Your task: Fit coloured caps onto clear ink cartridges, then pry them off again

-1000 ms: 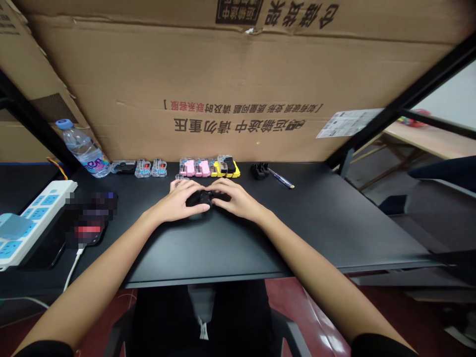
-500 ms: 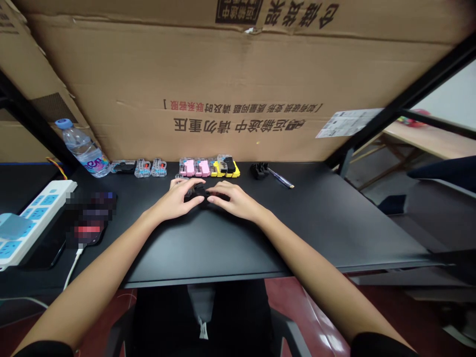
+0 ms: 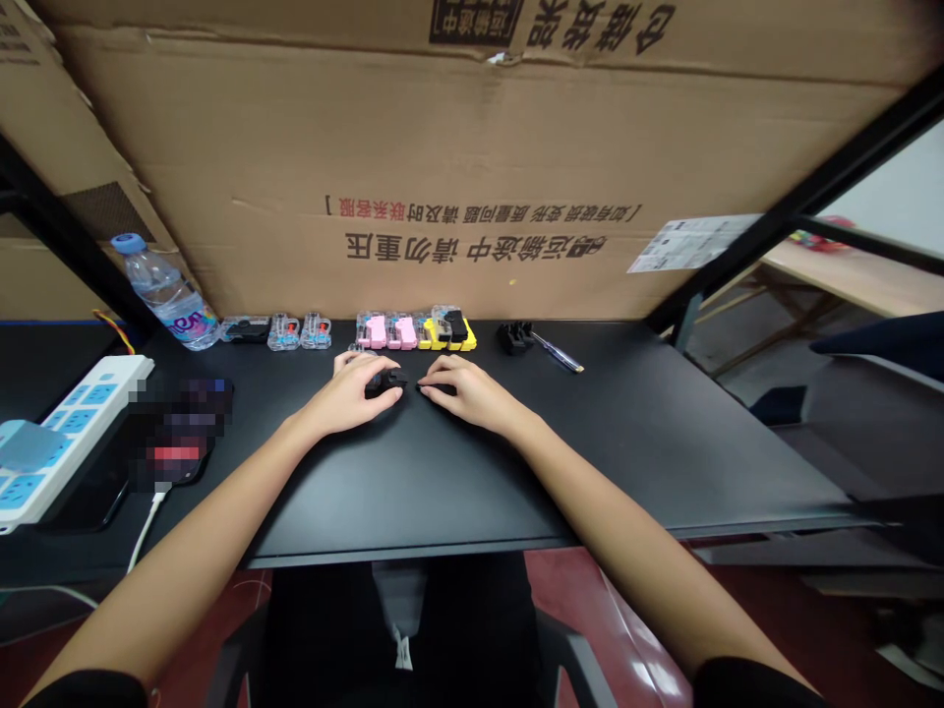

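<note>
My left hand is closed around a small black plastic part, whose notched end sticks out between thumb and index finger. Just to its right, my right hand pinches a thin dark piece, mostly hidden by the fingertips and too small to name. A narrow gap separates the two. Behind the hands stand clear cases with pink parts and yellow parts; a black piece lies on top of the yellow ones. Partly behind my left hand, another clear item shows.
Along the back lie clear cases, a black notched part and a screwdriver. A water bottle, a white power strip and a phone on a cable occupy the left. A cardboard sheet walls off the back.
My right hand has drawn slightly right, away from my left. The thin dark piece in its fingers now stands apart from the black part in my left hand.
</note>
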`<state>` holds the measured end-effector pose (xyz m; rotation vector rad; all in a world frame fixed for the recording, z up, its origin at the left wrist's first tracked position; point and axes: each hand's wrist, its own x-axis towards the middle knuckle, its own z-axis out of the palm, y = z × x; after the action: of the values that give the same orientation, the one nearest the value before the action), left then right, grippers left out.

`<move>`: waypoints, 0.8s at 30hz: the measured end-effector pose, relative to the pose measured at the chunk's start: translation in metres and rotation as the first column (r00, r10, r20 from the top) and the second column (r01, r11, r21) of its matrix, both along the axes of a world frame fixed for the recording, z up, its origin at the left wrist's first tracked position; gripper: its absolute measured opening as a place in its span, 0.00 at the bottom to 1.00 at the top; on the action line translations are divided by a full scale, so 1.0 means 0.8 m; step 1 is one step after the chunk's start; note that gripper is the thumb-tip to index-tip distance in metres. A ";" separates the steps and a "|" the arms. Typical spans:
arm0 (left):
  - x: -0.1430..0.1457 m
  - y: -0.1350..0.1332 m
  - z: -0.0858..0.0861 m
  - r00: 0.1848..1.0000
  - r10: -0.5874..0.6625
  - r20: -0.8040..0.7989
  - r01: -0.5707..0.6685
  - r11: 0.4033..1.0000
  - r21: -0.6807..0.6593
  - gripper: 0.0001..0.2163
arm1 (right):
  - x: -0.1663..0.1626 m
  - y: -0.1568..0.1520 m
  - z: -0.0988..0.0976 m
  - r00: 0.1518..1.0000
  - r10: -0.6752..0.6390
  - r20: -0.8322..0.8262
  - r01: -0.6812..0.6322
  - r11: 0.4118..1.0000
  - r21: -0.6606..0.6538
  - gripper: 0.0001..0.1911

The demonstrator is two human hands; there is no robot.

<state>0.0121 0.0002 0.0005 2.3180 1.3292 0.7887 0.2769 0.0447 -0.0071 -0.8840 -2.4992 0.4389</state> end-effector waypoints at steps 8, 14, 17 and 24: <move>0.000 0.003 -0.003 0.999 0.049 0.010 -0.048 0.997 -0.052 0.16 | -0.010 -0.016 0.011 0.986 0.083 -0.145 -0.106 0.981 -0.161 0.09; 0.001 0.000 0.001 0.999 0.045 0.019 -0.044 0.997 -0.064 0.18 | -0.016 -0.024 0.015 0.978 0.121 -0.168 -0.157 0.963 -0.220 0.08; 0.002 -0.002 0.003 1.000 0.024 -0.012 -0.024 0.999 -0.028 0.16 | -0.018 -0.024 0.016 0.979 0.110 -0.172 -0.149 0.960 -0.235 0.09; 0.006 -0.005 0.011 0.995 0.070 0.070 -0.069 0.997 -0.023 0.14 | -0.022 -0.027 0.013 0.969 0.103 -0.223 -0.160 0.953 -0.258 0.09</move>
<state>0.0168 -0.0038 0.0096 2.2170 1.3869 0.8664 0.2596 0.0230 0.0031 -0.7284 -2.3461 0.8942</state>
